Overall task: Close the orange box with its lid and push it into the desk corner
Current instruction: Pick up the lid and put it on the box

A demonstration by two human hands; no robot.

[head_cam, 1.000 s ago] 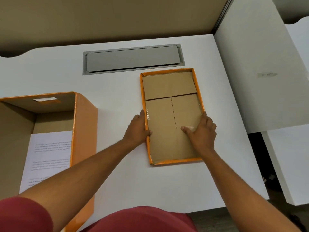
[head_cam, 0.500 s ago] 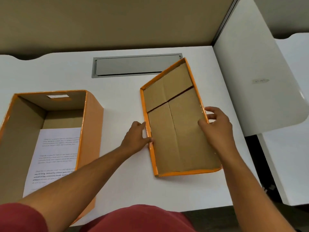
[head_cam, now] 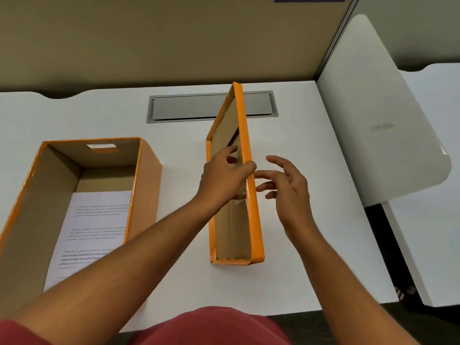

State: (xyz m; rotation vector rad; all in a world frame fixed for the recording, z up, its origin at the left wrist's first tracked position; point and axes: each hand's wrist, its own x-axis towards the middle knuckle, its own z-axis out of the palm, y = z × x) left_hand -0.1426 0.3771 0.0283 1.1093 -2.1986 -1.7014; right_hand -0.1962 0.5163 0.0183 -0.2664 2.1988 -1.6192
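Lid turn-over in progress — box not yet closed.

Lid (head_cam: 245, 170) stands on its long edge on the counter (head_cam: 311, 195), brown inside facing left; left hand (head_cam: 224, 178) clamped on its upper rim, thumb over the orange edge; right hand (head_cam: 288, 185) just beside the lid's orange outer face, fingers spread, gripping nothing. Orange box (head_cam: 146, 185) sits open well to the left, printed sheet (head_cam: 94, 227) lying inside. Judged step: flipping the lid — next it needs tipping open side down, carrying left, squaring over the box rim, pressing on; corner push comes after.
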